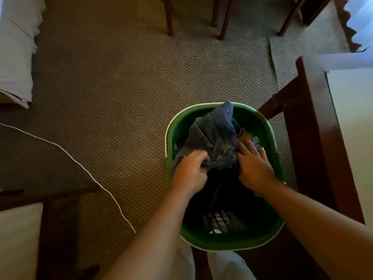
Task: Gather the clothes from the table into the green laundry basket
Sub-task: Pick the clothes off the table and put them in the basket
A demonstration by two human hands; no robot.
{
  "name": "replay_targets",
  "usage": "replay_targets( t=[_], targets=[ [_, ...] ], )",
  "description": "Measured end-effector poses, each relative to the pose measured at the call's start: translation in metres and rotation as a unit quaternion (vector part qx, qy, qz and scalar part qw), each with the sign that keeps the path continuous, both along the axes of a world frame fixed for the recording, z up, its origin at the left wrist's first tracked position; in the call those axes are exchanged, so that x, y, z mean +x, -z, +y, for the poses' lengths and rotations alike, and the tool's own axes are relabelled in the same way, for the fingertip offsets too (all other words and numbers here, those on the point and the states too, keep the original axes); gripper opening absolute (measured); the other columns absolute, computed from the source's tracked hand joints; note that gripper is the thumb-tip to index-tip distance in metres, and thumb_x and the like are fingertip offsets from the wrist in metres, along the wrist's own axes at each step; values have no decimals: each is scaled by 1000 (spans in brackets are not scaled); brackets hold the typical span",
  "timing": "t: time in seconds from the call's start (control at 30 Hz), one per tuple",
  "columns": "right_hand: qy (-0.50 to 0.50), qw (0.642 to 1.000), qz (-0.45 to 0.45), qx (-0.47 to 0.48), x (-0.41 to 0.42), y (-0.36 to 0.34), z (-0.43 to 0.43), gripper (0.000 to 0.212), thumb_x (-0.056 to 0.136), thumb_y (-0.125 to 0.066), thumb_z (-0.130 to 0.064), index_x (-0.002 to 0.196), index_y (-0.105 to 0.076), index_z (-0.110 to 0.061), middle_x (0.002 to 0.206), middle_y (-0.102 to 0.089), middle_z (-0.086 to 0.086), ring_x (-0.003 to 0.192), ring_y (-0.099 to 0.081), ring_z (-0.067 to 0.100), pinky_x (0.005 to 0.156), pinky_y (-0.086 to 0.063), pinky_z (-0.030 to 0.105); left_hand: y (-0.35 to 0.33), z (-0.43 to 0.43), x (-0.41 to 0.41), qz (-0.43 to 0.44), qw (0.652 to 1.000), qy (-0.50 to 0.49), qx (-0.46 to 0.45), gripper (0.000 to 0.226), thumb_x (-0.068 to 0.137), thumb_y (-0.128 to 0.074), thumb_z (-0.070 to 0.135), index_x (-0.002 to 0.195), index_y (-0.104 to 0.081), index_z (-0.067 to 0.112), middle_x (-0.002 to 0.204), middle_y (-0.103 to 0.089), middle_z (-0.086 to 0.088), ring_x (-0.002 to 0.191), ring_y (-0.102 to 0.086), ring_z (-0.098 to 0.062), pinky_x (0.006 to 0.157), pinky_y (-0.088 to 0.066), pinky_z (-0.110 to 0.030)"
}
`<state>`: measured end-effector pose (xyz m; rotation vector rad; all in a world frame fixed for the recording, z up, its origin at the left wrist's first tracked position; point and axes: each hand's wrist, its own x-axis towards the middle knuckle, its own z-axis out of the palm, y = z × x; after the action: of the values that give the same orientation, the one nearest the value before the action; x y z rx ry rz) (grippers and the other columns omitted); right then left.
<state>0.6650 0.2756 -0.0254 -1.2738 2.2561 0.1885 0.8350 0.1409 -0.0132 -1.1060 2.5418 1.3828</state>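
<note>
The green laundry basket (260, 122) with a white rim stands on the carpet right in front of me. A crumpled pair of blue jeans (214, 136) fills its far half and pokes above the rim. My left hand (189, 174) grips a fold of the jeans at the basket's left side. My right hand (254, 166) lies on the jeans' right side with fingers spread, pressing down. Dark clothing (220, 190) sits lower in the basket between my forearms.
A dark wooden table (314, 122) with a pale top stands close on the right of the basket. Chair legs (169, 17) stand at the back. A white cord (80, 164) runs across the carpet on the left. White bedding (16, 47) lies at far left.
</note>
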Motion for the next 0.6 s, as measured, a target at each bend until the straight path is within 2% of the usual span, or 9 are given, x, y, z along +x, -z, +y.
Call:
replay_targets(
  t=[0.03,0.1,0.17,0.2,0.27,0.33,0.37,0.5,0.6],
  targets=[
    [32,999,-31,-8,1,0,13,69,92,-60,-27,156,-34,-29,170,-12,-2,157,-8,32,120,-22,63,5,11,3,-36,999,-9,27,13,90,-67,13,87,-58,22,97,-60,5,93,-61,-24,80,-49,-41],
    [138,979,-115,-96,2,-4,24,56,92,-58,-21,146,-43,-29,160,-37,-1,146,-36,32,110,-41,57,10,27,6,-74,996,-30,28,11,95,-65,21,93,-55,26,107,-58,4,96,-61,-27,80,-51,-43],
    [203,952,-144,-178,0,-8,19,61,89,-63,-30,144,-38,-34,148,-48,-1,134,-50,31,102,-49,50,14,36,5,-53,997,-51,-23,23,96,-64,24,116,-53,28,132,-55,1,115,-59,-32,94,-51,-50],
    [172,961,-133,-173,-1,-9,11,77,87,-67,-37,152,-26,-36,158,-37,1,144,-38,34,111,-41,53,14,38,2,-47,997,-46,-50,44,96,-65,24,135,-47,28,149,-46,-2,132,-51,-34,107,-45,-53],
    [-1,994,-50,-102,-7,-3,-5,115,80,-75,-53,161,6,-39,171,10,-2,157,6,35,120,-14,68,17,33,-6,-63,996,5,-55,89,93,-67,21,163,-12,29,172,-12,-5,157,-15,-33,124,-21,-57],
    [-145,988,41,-30,-13,7,-20,136,67,-79,-68,158,18,-40,166,31,0,151,27,37,116,-4,77,24,19,-16,-109,991,70,-20,118,88,-72,18,161,18,37,173,16,1,158,14,-30,125,-5,-63],
    [-171,983,72,6,-15,15,-27,142,62,-78,-74,157,21,-39,163,37,2,149,33,39,114,0,78,32,9,-21,-131,987,90,-12,127,85,-77,21,157,26,40,170,24,3,156,22,-30,124,-1,-66],
    [-135,979,73,134,-21,60,-40,156,49,-75,-88,154,30,-39,156,48,3,142,44,41,109,12,81,76,-24,-39,-218,961,166,-32,157,60,-89,65,148,39,45,162,43,-2,148,40,-36,115,16,-67],
    [-104,976,48,183,-24,101,-36,160,47,-77,-87,149,36,-39,155,50,2,142,41,44,103,13,85,119,-26,-54,-279,934,223,-29,164,47,-86,79,147,41,46,159,47,-1,144,43,-40,114,17,-72]
  ],
)
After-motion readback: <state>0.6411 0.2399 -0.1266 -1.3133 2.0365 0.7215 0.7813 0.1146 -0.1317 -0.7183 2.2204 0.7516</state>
